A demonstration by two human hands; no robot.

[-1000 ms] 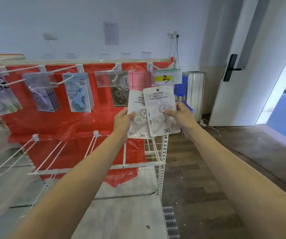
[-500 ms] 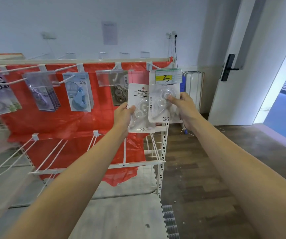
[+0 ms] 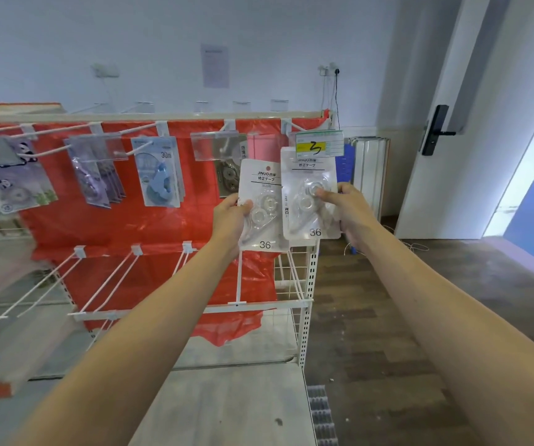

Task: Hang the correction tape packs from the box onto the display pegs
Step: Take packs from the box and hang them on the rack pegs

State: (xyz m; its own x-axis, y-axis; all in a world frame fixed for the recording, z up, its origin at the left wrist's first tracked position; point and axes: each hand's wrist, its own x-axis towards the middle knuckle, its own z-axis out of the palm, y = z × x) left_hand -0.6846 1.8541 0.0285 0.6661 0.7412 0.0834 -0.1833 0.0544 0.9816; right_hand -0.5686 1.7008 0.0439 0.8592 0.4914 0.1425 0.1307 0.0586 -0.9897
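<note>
Right pack lifted up to the peg

The left hand (image 3: 230, 217) grips one pack (image 3: 261, 206) lower down; the right hand (image 3: 347, 210) pinches the other pack (image 3: 310, 201), now raised so its top sits behind the price tag (image 3: 319, 143) at the peg, probably about to hook on.

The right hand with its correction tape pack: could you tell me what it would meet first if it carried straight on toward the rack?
Probably the price tag on the rightmost top peg: the right hand holds its correction tape pack with its top just behind that tag. Depth is unclear.
</note>
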